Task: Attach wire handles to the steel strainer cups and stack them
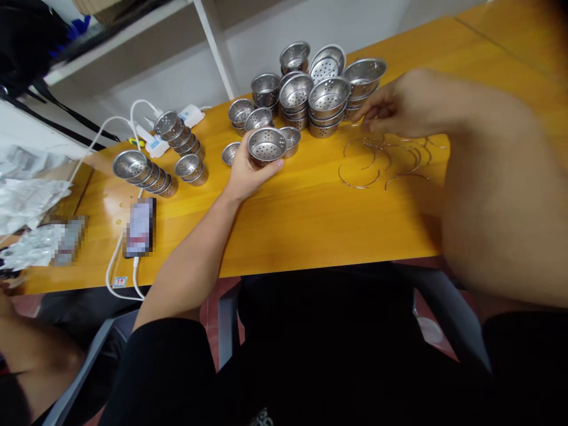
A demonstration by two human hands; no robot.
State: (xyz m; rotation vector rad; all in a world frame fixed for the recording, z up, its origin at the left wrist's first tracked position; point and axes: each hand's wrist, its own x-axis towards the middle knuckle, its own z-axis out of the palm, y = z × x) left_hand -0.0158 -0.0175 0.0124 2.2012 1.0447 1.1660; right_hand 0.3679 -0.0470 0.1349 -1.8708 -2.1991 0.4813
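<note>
Nearest, at 8 o'clock from the held metal cup (267, 147), a phone (139, 229) is laid on the yellow table (310, 236), cabled in white. The perforated cup is grasped by the left hand (247, 171), mouth up, thumb along its near side. At 3 o'clock, loose curved wires (360, 187) are scattered. At 9 o'clock, nested stacks (133, 168) of similar cups are stood. Between 2 and 3 o'clock, the right hand (402, 106) is held near the wires, fingers curled together; whether a wire is pinched cannot be told. Farther, at 10 o'clock, a white power strip (191, 116) is seen; at 1 o'clock, more stacked cups (329, 97) are clustered.
</note>
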